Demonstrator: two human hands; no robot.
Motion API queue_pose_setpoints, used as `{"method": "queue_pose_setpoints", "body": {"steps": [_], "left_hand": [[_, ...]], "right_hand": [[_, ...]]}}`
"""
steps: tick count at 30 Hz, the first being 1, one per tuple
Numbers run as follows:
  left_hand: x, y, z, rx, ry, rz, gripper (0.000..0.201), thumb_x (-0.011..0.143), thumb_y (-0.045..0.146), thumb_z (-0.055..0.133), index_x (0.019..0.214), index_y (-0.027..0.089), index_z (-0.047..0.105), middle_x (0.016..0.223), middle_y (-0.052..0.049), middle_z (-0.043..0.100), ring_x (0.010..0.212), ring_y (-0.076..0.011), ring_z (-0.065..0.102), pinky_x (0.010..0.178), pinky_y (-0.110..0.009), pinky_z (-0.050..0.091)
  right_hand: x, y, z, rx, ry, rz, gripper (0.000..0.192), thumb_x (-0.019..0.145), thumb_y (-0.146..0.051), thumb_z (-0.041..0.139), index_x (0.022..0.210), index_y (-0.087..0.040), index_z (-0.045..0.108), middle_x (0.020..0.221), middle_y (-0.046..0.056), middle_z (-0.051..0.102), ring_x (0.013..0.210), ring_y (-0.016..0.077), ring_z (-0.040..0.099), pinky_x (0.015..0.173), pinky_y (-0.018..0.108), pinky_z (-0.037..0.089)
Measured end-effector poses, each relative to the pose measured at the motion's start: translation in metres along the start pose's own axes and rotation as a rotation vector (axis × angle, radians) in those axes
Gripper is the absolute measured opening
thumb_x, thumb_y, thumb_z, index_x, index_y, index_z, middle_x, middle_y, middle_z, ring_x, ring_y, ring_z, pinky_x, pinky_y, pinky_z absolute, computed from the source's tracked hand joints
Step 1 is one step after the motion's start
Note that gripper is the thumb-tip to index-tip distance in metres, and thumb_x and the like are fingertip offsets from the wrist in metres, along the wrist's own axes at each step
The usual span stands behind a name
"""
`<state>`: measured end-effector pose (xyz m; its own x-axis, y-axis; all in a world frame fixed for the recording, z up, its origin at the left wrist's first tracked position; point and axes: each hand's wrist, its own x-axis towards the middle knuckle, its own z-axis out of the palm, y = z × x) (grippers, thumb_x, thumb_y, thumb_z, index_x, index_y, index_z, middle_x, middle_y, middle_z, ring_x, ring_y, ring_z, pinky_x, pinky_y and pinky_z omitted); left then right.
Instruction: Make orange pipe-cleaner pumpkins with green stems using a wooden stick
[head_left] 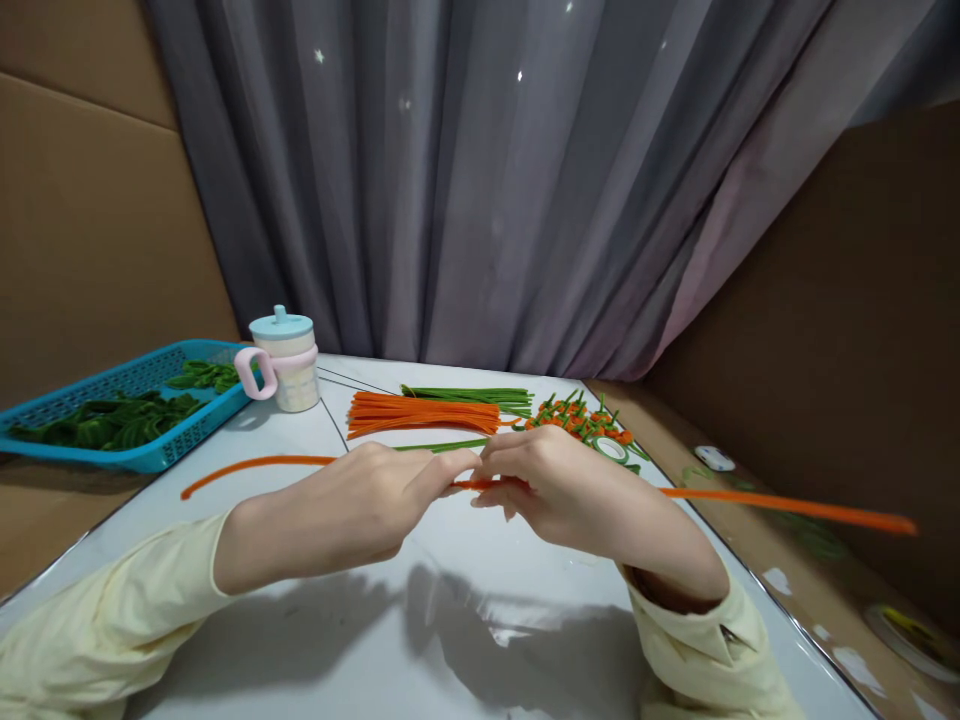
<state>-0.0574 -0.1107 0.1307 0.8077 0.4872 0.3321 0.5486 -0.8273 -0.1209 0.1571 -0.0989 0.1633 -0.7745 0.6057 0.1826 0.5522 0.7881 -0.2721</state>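
Note:
An orange pipe cleaner (780,503) stretches sideways above the white table, passing through both hands. My left hand (352,500) grips it near the middle, fingers closed. Close beside it, my right hand (570,495) pinches the same pipe cleaner, with a short orange length showing between the fingertips. One free end curves out to the left; the other runs far to the right. Behind the hands lie a bundle of orange pipe cleaners (420,412), a bundle of green ones (472,395) and a pile of small orange-and-green twisted pieces (574,415).
A blue basket (169,448) with green leaf-like pieces stands at the left. Next to it is a cup (296,380) with a light blue lid and pink handle. A roll of tape (610,449) lies near the pile. Cardboard walls and a grey curtain (480,200) enclose the table (300,640).

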Motion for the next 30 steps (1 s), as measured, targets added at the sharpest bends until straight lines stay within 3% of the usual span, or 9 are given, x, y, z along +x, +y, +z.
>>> {"method": "queue_pose_setpoints", "body": {"steps": [4,8,12,15,20,26,30], "left_hand": [[0.001,0.001,-0.003,-0.111,0.011,0.011,0.037,0.085,0.0,0.032,0.112,0.018,0.049,0.094,-0.004,0.066,0.082,-0.017,0.063,0.067,-0.024,0.046],[0.005,0.005,-0.004,-0.311,-0.024,-0.075,0.022,0.097,0.021,0.033,0.098,0.019,0.054,0.086,-0.001,0.063,0.071,-0.0137,0.06,0.063,-0.023,0.042],[0.005,0.006,-0.003,-0.36,-0.04,-0.047,0.022,0.095,0.014,0.031,0.084,0.018,0.05,0.074,0.001,0.057,0.06,-0.0117,0.052,0.056,-0.023,0.037],[0.004,0.005,0.0,-0.3,0.031,0.004,0.026,0.085,0.0,0.029,0.081,0.018,0.047,0.071,0.001,0.055,0.058,-0.0117,0.048,0.054,-0.023,0.033],[0.004,0.004,0.007,-0.292,0.168,0.013,0.029,0.073,-0.006,0.03,0.079,0.019,0.045,0.068,0.002,0.055,0.057,-0.0114,0.048,0.053,-0.021,0.033],[0.004,0.007,0.007,-0.165,0.33,0.028,0.03,0.071,-0.005,0.031,0.078,0.016,0.051,0.063,0.0,0.055,0.054,-0.0128,0.046,0.051,-0.023,0.034],[0.003,0.01,0.006,-0.094,0.367,0.061,0.03,0.07,-0.006,0.032,0.073,0.015,0.053,0.059,0.0,0.051,0.052,-0.0135,0.041,0.049,-0.025,0.032]], "right_hand": [[-0.004,-0.002,-0.004,-0.021,-0.014,0.054,0.016,0.086,-0.011,0.058,0.072,-0.011,0.066,0.067,0.003,0.061,0.06,0.0109,0.053,0.058,0.022,0.036],[-0.007,-0.009,-0.002,-0.025,0.003,0.013,0.017,0.086,-0.008,0.056,0.073,-0.011,0.065,0.068,0.003,0.06,0.06,0.0102,0.052,0.057,0.021,0.036],[-0.007,-0.013,0.001,-0.029,-0.024,0.007,0.019,0.088,-0.012,0.054,0.074,-0.009,0.066,0.07,0.005,0.06,0.062,0.0116,0.053,0.058,0.022,0.037],[-0.006,-0.015,0.001,-0.011,-0.046,-0.002,0.017,0.089,-0.014,0.055,0.08,-0.01,0.068,0.073,0.006,0.062,0.066,0.0126,0.056,0.061,0.022,0.039],[-0.007,-0.016,-0.003,-0.029,-0.068,0.051,0.015,0.088,-0.015,0.057,0.083,-0.01,0.069,0.075,0.005,0.063,0.066,0.0127,0.057,0.061,0.022,0.04],[-0.009,-0.02,-0.004,-0.052,-0.054,0.018,0.016,0.089,-0.015,0.056,0.079,-0.01,0.068,0.074,0.005,0.063,0.065,0.0118,0.057,0.061,0.022,0.04],[-0.01,-0.022,-0.003,-0.06,-0.053,-0.015,0.017,0.088,-0.012,0.056,0.074,-0.01,0.066,0.072,0.003,0.061,0.063,0.0103,0.055,0.06,0.021,0.038]]}}
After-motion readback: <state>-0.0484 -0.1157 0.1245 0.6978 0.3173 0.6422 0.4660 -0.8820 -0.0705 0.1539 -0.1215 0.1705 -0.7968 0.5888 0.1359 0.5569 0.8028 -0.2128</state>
